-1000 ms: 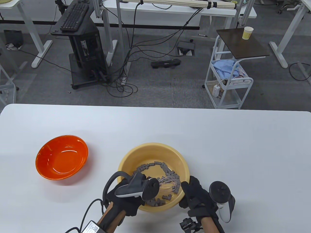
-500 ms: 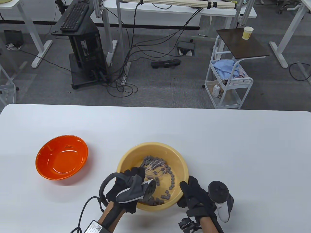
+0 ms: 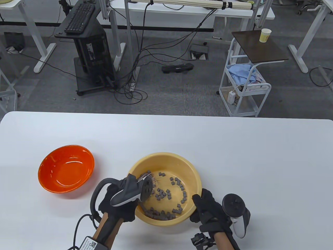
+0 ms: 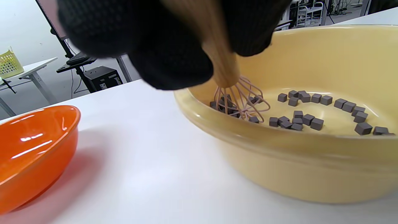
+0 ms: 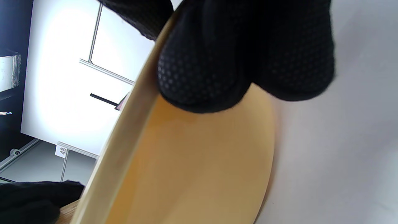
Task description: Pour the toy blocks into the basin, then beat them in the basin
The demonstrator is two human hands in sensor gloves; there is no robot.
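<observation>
The yellow basin (image 3: 192, 169) stands near the table's front edge with several small grey toy blocks (image 3: 162, 194) scattered on its bottom. My left hand (image 3: 118, 205) grips the wooden handle of a whisk (image 4: 241, 101); its pink wires stand among blocks at the basin's left side. In the left wrist view the basin wall (image 4: 295, 161) fills the right, blocks (image 4: 306, 119) lie inside. My right hand (image 3: 208, 209) grips the basin's right rim, thumb inside; the right wrist view shows its fingers (image 5: 242, 62) over the rim (image 5: 124, 130).
An empty orange bowl (image 3: 66, 168) sits to the left of the basin, also seen in the left wrist view as the orange bowl (image 4: 31, 149). White tabletop (image 3: 234, 145) stretches behind and to the right. Desks, cables and a cart stand on the floor beyond.
My left hand carried the whisk from the basin's near right round the middle to its left side. The blocks were pushed apart and spread. The right hand stayed on the rim.
</observation>
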